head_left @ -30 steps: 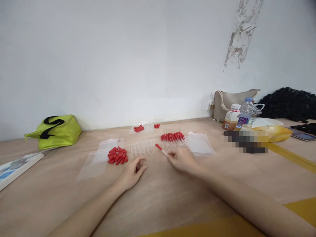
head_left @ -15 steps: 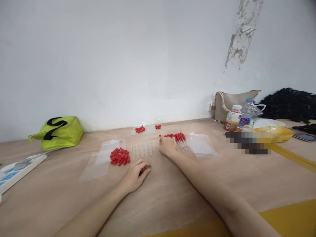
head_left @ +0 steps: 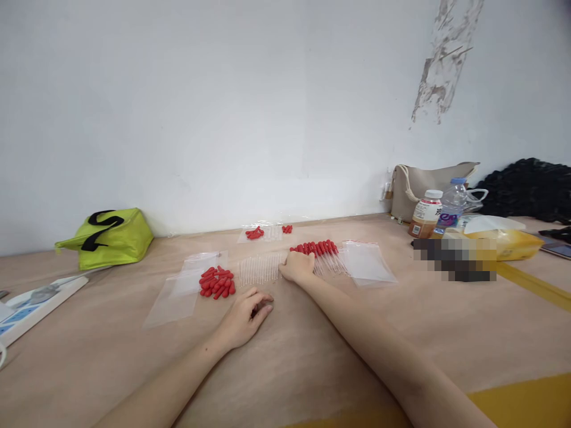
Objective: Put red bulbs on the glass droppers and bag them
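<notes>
Right hand (head_left: pixel 298 266) is out at the far end of its reach, knuckles up, fingers curled down onto the counter (head_left: pixel 312 351) right where the row of bare clear tubes (head_left: pixel 261 268) meets the row of red-capped droppers (head_left: pixel 319 252). Whether those fingers have actually closed on a tube I cannot tell; the back of the hand hides the tips. Left hand (head_left: pixel 243 315) lies nearer the body, loosely half-curled, palm down, holding nothing that shows, just short of the pile of loose red bulbs (head_left: pixel 216 282), which sits on a clear zip bag (head_left: pixel 178 291). It looks like the picking-up step of putting droppers together: one tube to be lifted from the row. I'd judge the next move needs a fine pinch on a single thin tube without scattering its neighbours, and the left hand taking one bulb from the pile.
</notes>
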A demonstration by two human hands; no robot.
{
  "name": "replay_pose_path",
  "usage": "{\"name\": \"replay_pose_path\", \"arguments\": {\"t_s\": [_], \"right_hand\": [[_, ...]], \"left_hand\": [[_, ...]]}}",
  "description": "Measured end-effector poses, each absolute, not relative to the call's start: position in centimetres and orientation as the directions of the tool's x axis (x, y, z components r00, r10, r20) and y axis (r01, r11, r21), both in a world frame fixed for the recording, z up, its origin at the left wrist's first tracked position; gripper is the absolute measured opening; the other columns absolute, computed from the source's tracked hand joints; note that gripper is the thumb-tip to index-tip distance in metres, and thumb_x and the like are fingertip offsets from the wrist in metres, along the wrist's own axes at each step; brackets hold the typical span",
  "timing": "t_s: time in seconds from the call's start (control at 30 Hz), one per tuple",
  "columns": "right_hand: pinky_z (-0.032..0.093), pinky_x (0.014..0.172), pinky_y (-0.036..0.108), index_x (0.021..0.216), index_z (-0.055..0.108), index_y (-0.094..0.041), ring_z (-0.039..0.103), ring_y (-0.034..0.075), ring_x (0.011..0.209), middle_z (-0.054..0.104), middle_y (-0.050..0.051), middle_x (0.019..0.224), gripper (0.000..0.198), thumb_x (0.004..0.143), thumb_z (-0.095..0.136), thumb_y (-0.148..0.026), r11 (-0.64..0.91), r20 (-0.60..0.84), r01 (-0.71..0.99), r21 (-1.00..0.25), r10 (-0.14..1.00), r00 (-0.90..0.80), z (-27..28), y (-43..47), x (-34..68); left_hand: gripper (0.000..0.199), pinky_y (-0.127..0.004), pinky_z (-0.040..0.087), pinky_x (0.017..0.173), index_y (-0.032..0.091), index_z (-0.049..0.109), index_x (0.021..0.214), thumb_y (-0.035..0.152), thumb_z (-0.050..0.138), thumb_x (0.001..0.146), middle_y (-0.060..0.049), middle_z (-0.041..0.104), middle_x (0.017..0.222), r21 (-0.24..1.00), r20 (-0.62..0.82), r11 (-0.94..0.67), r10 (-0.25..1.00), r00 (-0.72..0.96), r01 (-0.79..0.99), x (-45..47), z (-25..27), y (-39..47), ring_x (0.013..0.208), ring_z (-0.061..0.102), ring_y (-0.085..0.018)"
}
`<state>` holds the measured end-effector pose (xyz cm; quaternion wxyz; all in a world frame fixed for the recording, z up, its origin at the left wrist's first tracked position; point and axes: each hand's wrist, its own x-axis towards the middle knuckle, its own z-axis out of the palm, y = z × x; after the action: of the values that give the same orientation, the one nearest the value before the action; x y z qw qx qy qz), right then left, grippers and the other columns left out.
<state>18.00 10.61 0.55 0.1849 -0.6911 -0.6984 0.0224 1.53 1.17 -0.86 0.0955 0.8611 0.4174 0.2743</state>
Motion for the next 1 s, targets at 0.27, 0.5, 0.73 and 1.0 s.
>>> {"name": "replay_pose_path", "arguments": {"t_s": [0.27, 0.5, 0.73, 1.0], "right_hand": [[0.025, 0.08, 0.041, 0.082, 0.065, -0.012, 0.06, 0.025, 0.082, 0.066, 0.017, 0.083, 0.021, 0.071, 0.05, -0.021, 0.016, 0.121, 0.97, -0.242, 0.993, 0.014, 1.6, 11.2, 16.8], [0.026, 0.08, 0.038, 0.086, 0.061, -0.012, 0.055, 0.025, 0.089, 0.064, 0.015, 0.091, 0.026, 0.079, 0.04, -0.028, 0.147, 0.257, 0.97, -0.194, 0.962, -0.094, 1.7, 7.6, 18.7], [0.027, 0.071, 0.031, 0.082, 0.051, -0.016, 0.054, 0.017, 0.073, 0.062, 0.006, 0.078, 0.017, 0.085, 0.035, -0.022, 0.493, 0.495, 0.867, -0.076, 0.773, -0.397, -0.9, 2.5, 25.0], [0.027, 0.069, 0.03, 0.08, 0.047, -0.017, 0.053, 0.016, 0.075, 0.061, 0.003, 0.077, 0.008, 0.084, 0.04, -0.02, 0.532, 0.574, 0.828, -0.175, 0.739, -0.354, -1.6, 3.0, 25.9]], "left_hand": [[0.017, -0.025, 0.042, 0.063, 0.019, 0.059, 0.091, 0.027, 0.046, 0.084, -0.003, 0.056, 0.081, 0.419, 0.386, -0.627, 0.777, 0.496, 0.657, 1.8, -0.8, 0.9, 0.069, 0.053, -0.014], [0.023, -0.024, 0.039, 0.06, 0.017, 0.057, 0.067, 0.035, 0.046, 0.079, -0.002, 0.059, 0.072, 0.367, 0.471, -0.445, 0.846, 0.249, 0.817, -0.7, 1.5, 3.1, 0.068, 0.054, -0.016], [0.018, -0.026, 0.038, 0.058, 0.017, 0.055, 0.063, 0.033, 0.047, 0.067, -0.003, 0.06, 0.066, 0.42, 0.294, -0.021, 0.949, -0.113, 0.907, -9.6, 4.5, 10.1, 0.066, 0.055, -0.02], [0.015, -0.023, 0.039, 0.05, 0.016, 0.056, 0.049, 0.03, 0.062, 0.051, 0.0, 0.058, 0.048, 0.507, 0.052, 0.049, 0.995, -0.087, 0.861, -10.8, 4.0, 13.2, 0.052, 0.054, -0.018]]}}
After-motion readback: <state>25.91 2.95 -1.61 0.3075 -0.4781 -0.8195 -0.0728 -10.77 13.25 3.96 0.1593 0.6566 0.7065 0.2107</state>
